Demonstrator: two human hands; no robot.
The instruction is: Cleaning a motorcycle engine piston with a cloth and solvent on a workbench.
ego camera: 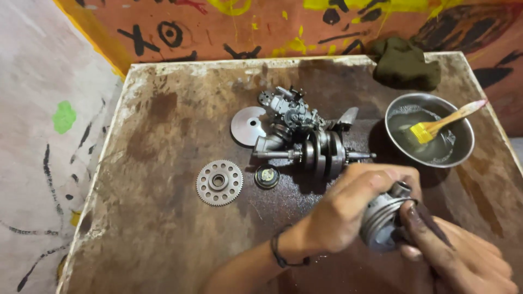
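Both my hands hold a grey metal piston (381, 220) above the near right part of the stained wooden board (163, 218). My left hand (348, 209), with a dark cord on its wrist, wraps over the piston's top. My right hand (452, 253) grips it from below with grimy fingers. Just beyond the hands lies a crankshaft (324, 152) beside a carburettor-like metal assembly (291, 114).
A toothed gear wheel (219, 182), a small round cap (267, 176) and a plain metal disc (248, 126) lie left of the crankshaft. A steel bowl (397, 109) of liquid with a yellow-bristled brush (444, 122) stands at the right. A dark cloth (406, 64) sits at the far edge.
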